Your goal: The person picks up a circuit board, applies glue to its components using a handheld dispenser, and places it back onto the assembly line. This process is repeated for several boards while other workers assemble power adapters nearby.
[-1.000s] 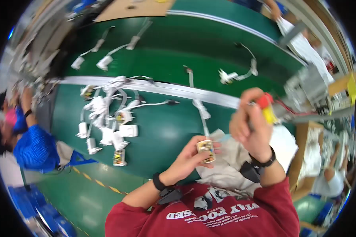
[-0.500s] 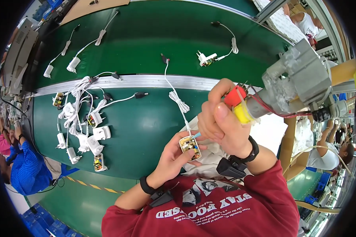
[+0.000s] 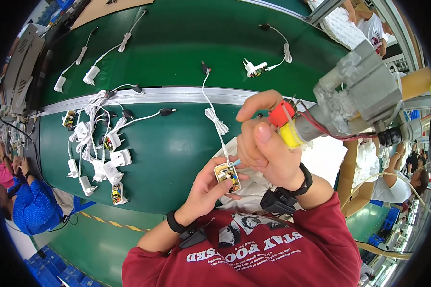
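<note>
My left hand (image 3: 203,191) holds an open white power adapter case (image 3: 228,178), its circuit board facing up and the thumb on its edge. From the far end of this case a white cable (image 3: 216,122), tied in a bundle, runs away to a dark plug. Closed round a glue gun (image 3: 292,126) with red and yellow parts and a grey, lump-crusted body, my right hand (image 3: 266,148) has its index finger lifted. A light-blue nozzle tip (image 3: 236,162) shows below that hand, close to the case's far edge; whether they touch, I cannot tell.
Several white adapters with tangled cables (image 3: 93,143) lie to the left on the green bench, some with boards exposed. A metal rail (image 3: 177,94) separates it from a green belt (image 3: 177,43) carrying more adapters. White cloth or bags lie under my hands. Other people sit at both sides.
My right index finger has risen away from the glue gun. The adapter case and left hand have shifted slightly left and toward me. The bench and belt shift only slightly in view.
</note>
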The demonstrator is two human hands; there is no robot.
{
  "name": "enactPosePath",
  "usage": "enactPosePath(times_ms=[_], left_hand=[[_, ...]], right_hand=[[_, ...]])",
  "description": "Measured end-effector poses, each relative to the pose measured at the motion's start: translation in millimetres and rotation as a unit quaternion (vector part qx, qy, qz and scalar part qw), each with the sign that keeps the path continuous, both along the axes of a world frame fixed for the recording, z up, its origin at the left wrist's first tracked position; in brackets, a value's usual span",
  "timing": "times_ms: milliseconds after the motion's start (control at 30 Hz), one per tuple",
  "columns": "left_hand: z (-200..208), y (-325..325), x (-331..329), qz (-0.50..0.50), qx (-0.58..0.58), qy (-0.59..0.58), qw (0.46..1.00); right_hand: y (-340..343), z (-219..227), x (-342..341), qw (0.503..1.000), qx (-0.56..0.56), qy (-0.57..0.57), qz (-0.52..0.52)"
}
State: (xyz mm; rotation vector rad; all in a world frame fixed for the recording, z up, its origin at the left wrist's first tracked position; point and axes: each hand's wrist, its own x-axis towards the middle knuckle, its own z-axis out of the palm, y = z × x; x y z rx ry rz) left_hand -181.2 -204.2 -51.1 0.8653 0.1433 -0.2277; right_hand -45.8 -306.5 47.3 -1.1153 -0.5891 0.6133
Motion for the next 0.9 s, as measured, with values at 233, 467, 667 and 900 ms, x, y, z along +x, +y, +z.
enactPosePath(times_ms=[233, 467, 667, 900], left_hand=[[-8.1, 4.2, 2.0, 0.044, -0.041, 0.057, 0.997], [-2.4, 5.0, 3.5, 0.071, -0.063, 0.044, 0.995], [-3.7, 4.7, 6.5, 0.080, -0.069, 0.049, 0.993], [-3.7, 4.0, 8.2, 0.075, -0.083, 0.049, 0.993]], right_hand=[[-10.2, -1.8, -10.9, 0.999, 0.008, 0.044, 0.010], [-13.8, -5.0, -13.7, 0.998, 0.003, 0.050, 0.030], [-17.5, -0.2, -10.1, 0.996, -0.042, 0.079, -0.015], [-12.0, -4.4, -8.7, 0.998, 0.007, 0.069, 0.011]])
